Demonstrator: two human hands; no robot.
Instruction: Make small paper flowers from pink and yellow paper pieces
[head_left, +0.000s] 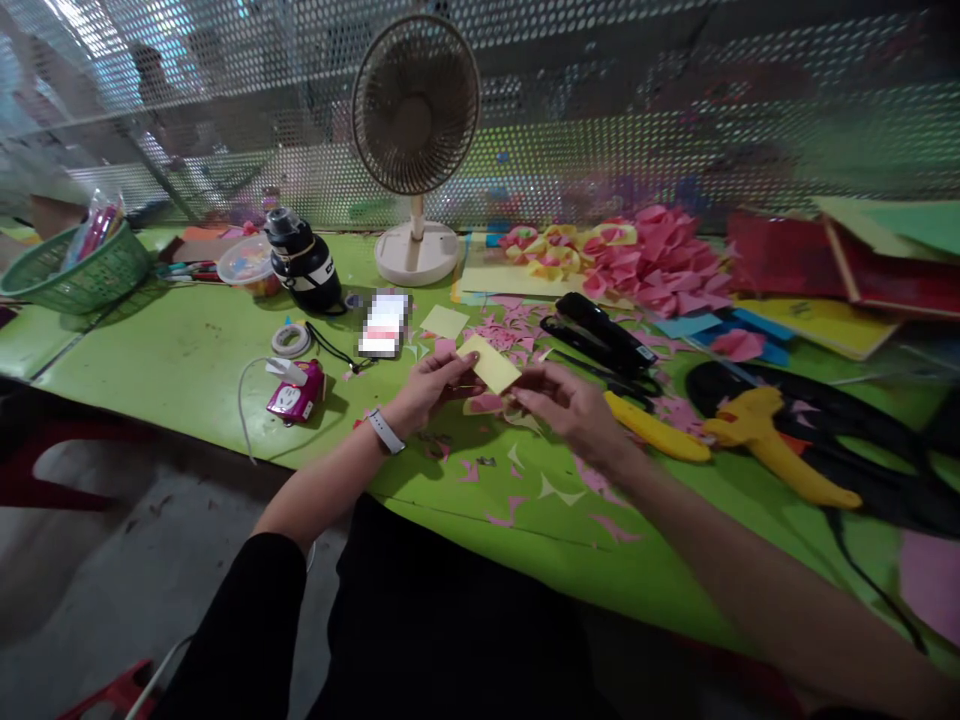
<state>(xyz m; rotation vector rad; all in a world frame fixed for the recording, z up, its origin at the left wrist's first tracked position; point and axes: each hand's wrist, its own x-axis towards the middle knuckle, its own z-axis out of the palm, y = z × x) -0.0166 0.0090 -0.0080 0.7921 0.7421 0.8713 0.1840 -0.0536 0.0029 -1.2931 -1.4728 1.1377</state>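
We record a perforated panel standing behind the green table, which spans the view. The pale fan is upright at the table's back edge. Far left, we see a green basket with pens in a clear bag; right of the fan, a heap of pink paper pieces lies beside yellow ones. The black bottle stands left of the fan. Near the table's middle, our left hand is narrow, pinching the left part of the yellow paper between thumb and fingers. Our right hand is half curled, its fingertips at the paper's right corner; we cannot tell whether they grip or only touch. The paper is raised in front of us, tilted. Beyond the right hand lies a black stapler; beyond the left, a phone. A tape roll lies left of the phone. Smallest are the pink scraps, scattered around the hands.
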